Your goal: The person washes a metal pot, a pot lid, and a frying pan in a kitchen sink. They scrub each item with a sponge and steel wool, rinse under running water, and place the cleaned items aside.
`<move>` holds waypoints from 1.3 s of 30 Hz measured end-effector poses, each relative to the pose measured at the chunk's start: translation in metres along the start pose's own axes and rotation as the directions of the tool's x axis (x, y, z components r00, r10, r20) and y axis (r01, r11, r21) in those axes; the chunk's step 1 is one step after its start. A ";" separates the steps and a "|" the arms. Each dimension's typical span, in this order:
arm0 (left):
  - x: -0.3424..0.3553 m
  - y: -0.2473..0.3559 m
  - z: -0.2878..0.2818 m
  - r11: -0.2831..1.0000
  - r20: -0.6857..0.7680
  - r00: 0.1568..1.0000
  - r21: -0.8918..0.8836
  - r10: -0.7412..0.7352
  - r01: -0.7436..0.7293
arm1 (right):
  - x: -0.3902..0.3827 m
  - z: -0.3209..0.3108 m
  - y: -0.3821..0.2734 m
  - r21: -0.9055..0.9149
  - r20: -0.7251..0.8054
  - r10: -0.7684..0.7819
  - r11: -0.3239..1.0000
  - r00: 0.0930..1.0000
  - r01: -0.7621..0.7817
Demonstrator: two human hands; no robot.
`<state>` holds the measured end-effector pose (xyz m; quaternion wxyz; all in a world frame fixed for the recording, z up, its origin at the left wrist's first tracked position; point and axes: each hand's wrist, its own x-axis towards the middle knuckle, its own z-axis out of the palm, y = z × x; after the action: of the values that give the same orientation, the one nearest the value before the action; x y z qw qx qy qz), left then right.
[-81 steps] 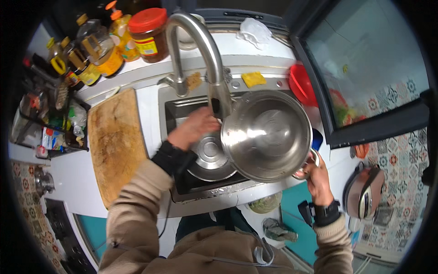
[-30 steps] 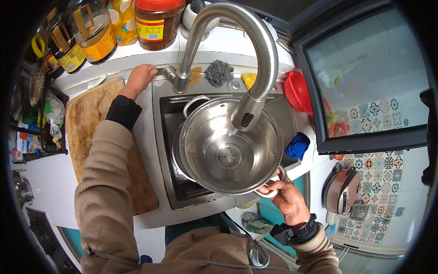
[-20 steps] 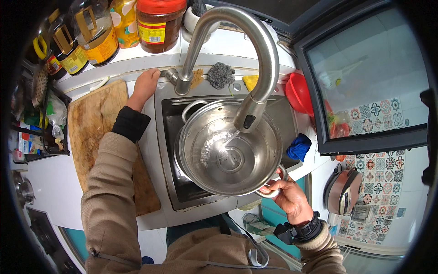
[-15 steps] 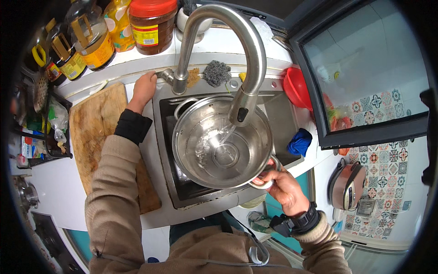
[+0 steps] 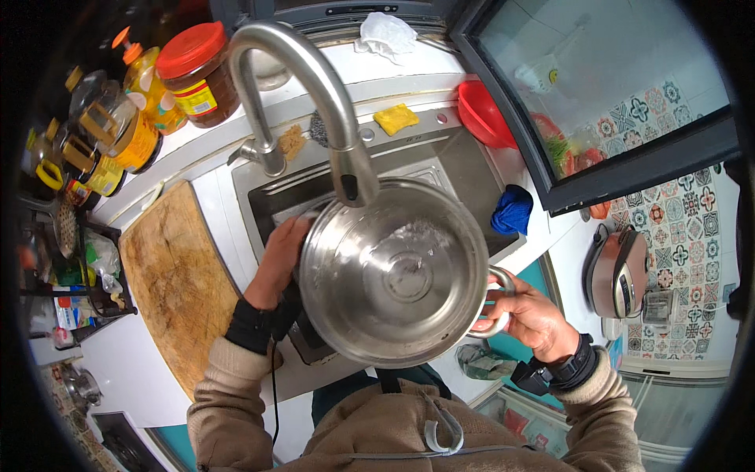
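Grasping the looped metal handle (image 5: 510, 293) of a wide round stainless-steel pot (image 5: 401, 275), the right hand (image 5: 541, 318) is closed firm, fingers curled about the loop at the pot's right side. Left hand (image 5: 279, 263) sits up against the pot's left wall; fingertips are out of sight behind it, so from my end I can't tell whether it grips or just steadies. The pot is over the grey metal sink (image 5: 460, 161), its near edge reaching out past the counter front. I look straight into it: shiny interior, ringed base, and what reads to me as a little clear water (image 5: 417, 236) toward the far side. The brushed-steel gooseneck faucet (image 5: 338, 118) has its spray head over the pot's far-left rim; touching or apart, I can't tell.

Around it I log: yellow folded sponge cloth (image 5: 395, 119) on the sink's back ledge, red plastic bowl (image 5: 484, 118) at the far-right corner, crumpled blue cloth (image 5: 511, 210) by the right edge. Worn wooden cutting board (image 5: 177, 291) lies left of the sink. Brown jar with a red lid (image 5: 208, 75) stands on the raised back shelf, next to a yellow bottle with an orange pump (image 5: 153, 98). Pinkish rice cooker (image 5: 619, 275) is well off right.
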<state>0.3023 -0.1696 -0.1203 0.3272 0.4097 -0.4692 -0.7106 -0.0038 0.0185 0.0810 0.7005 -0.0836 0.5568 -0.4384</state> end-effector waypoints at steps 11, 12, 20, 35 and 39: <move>0.074 -0.025 0.045 0.874 -0.109 0.941 -0.418 -0.319 0.248 | 0.122 -0.073 -0.099 -0.222 -0.155 -0.228 0.956 0.961 0.191; 0.064 -0.025 0.055 0.755 -0.033 0.903 -0.562 -0.429 0.338 | 0.105 -0.079 -0.094 -0.191 -0.149 -0.234 0.960 0.961 0.204; 0.048 0.030 0.060 0.937 -0.268 0.932 -0.315 -0.243 0.154 | 0.126 -0.081 -0.068 -0.212 -0.040 -0.256 0.947 0.966 0.242; 0.107 -0.014 0.113 0.819 0.091 0.908 -0.403 -0.408 0.409 | 0.092 -0.126 -0.037 -0.364 -0.370 -0.724 0.689 0.582 0.627; 0.110 -0.011 0.137 0.712 0.223 0.903 -0.558 -0.366 0.426 | 0.069 -0.157 -0.018 -0.632 -0.193 -0.814 0.531 0.548 0.565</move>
<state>0.1306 -0.2045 -0.1304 0.2557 0.3426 -0.1385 -0.8933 -0.1472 0.0172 -0.0145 0.2537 -0.3739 0.7159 -0.5323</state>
